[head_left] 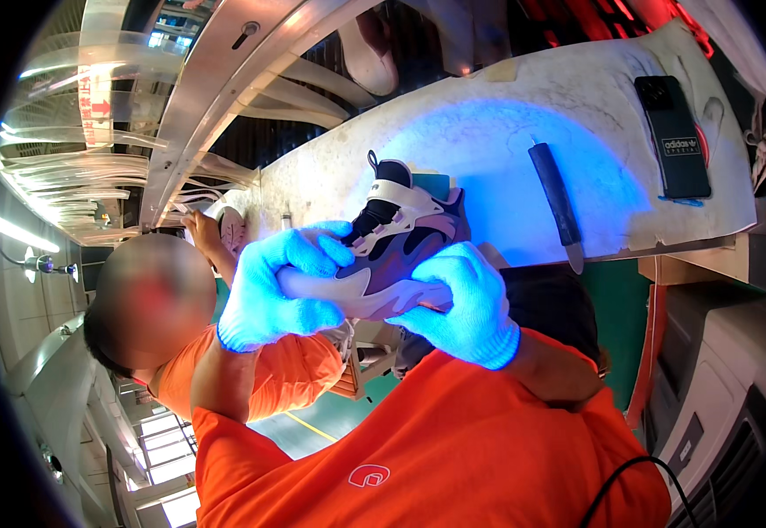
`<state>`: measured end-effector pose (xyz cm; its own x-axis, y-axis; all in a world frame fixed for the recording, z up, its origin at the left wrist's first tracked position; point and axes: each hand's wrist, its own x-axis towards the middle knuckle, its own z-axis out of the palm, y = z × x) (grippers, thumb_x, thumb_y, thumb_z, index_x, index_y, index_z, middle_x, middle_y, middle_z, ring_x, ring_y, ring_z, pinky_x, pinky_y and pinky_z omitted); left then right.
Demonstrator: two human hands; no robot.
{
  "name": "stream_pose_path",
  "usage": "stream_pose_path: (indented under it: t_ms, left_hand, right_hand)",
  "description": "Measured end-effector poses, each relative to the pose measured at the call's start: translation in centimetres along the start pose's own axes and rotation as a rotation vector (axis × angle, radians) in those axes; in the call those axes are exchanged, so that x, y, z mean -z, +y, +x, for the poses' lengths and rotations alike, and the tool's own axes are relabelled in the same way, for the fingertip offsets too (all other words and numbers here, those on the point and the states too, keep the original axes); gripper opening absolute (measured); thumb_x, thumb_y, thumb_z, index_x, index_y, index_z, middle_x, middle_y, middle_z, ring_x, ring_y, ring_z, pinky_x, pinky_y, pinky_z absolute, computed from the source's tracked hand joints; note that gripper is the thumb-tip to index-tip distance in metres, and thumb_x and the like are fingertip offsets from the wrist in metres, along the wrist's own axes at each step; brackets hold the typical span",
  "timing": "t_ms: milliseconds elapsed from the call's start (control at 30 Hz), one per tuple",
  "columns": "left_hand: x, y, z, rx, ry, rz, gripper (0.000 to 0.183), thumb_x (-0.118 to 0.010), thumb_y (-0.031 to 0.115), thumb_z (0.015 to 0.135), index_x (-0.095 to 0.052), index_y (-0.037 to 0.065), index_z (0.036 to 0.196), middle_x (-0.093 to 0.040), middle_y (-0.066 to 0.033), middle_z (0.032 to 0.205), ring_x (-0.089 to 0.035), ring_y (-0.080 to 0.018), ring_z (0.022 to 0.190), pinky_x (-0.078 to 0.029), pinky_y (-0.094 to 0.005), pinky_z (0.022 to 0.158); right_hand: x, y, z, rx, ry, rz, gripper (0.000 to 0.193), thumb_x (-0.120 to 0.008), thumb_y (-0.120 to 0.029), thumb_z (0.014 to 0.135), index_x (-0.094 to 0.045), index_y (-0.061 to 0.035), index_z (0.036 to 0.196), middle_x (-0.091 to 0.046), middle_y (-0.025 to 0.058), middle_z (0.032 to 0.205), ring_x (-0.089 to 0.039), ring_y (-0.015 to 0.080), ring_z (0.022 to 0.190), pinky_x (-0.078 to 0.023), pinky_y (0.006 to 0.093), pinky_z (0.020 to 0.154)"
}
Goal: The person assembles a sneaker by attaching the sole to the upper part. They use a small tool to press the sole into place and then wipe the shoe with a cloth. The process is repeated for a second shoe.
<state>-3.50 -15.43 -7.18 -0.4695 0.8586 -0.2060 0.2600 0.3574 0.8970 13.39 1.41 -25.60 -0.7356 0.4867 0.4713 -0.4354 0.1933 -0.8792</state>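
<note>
Between my two gloved hands I hold a sneaker (pixel 400 231) with a dark and pale upper, black laces and a thick light sole. My left hand (pixel 290 286), in a knit glove, wraps the toe end, thumb low along the sole. Gripping the heel half is my right hand (pixel 464 304), its thumb and fingers pressed on the sole's side. The sneaker is tilted above the near edge of the worktable (pixel 339 167). Blue light falls on the gloves and shoe. A teal block (pixel 432 185) shows just behind the shoe's collar.
A dark-handled knife-like tool (pixel 554 195) lies on the table to the right. Farther right is a dark phone (pixel 673 136). At left a co-worker in an orange shirt (pixel 264 374) reaches toward another shoe (pixel 232 231). A metal conveyor frame with clear strips (pixel 92 167) runs along the left.
</note>
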Motion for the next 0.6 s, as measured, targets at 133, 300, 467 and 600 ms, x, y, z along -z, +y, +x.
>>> stream_pose_path:
  t_ms: [133, 300, 467, 600]
  left_hand:
    - [0.9, -1.0, 0.1, -0.040, -0.039, 0.013, 0.050, -0.106, 0.009, 0.069, -0.074, 0.007, 0.107, -0.081, -0.0160, 0.121, -0.069, -0.0377, 0.135, -0.042, -0.0593, 0.129]
    - [1.7, -1.7, 0.5, -0.028, -0.054, -0.046, 0.048, -0.105, 0.008, 0.070, -0.074, 0.008, 0.107, -0.081, -0.0165, 0.122, -0.070, -0.0378, 0.133, -0.041, -0.0593, 0.129]
    - [2.8, -2.8, 1.0, -0.042, -0.103, -0.093, 0.048, -0.104, 0.015, 0.072, -0.074, 0.006, 0.107, -0.079, -0.0195, 0.125, -0.068, -0.0377, 0.135, -0.042, -0.0575, 0.127]
    - [3.1, -3.2, 1.2, -0.003, -0.070, -0.139, 0.058, -0.102, 0.023, 0.077, -0.073, 0.003, 0.123, -0.074, -0.0223, 0.136, -0.066, -0.0354, 0.138, -0.044, -0.0523, 0.125]
  right_hand:
    - [0.0, 0.0, 0.3, -0.011, -0.025, -0.058, 0.067, -0.107, -0.031, 0.073, -0.067, -0.0076, 0.122, -0.069, 0.0112, 0.108, -0.071, 0.0325, 0.097, -0.061, 0.0435, 0.079]
    - [-0.2, 0.7, 0.9, 0.075, -0.030, -0.128, 0.073, -0.106, -0.038, 0.073, -0.066, -0.0078, 0.126, -0.068, 0.0109, 0.107, -0.070, 0.0315, 0.096, -0.060, 0.0431, 0.078]
    - [-0.2, 1.1, 1.6, 0.083, -0.063, -0.165, 0.074, -0.104, -0.044, 0.074, -0.067, -0.0079, 0.126, -0.068, 0.0091, 0.105, -0.070, 0.0305, 0.091, -0.060, 0.0419, 0.074]
    - [-0.4, 1.2, 2.8, 0.042, -0.093, -0.147, 0.073, -0.104, -0.046, 0.074, -0.068, -0.0087, 0.125, -0.068, 0.0077, 0.105, -0.070, 0.0299, 0.087, -0.060, 0.0418, 0.073]
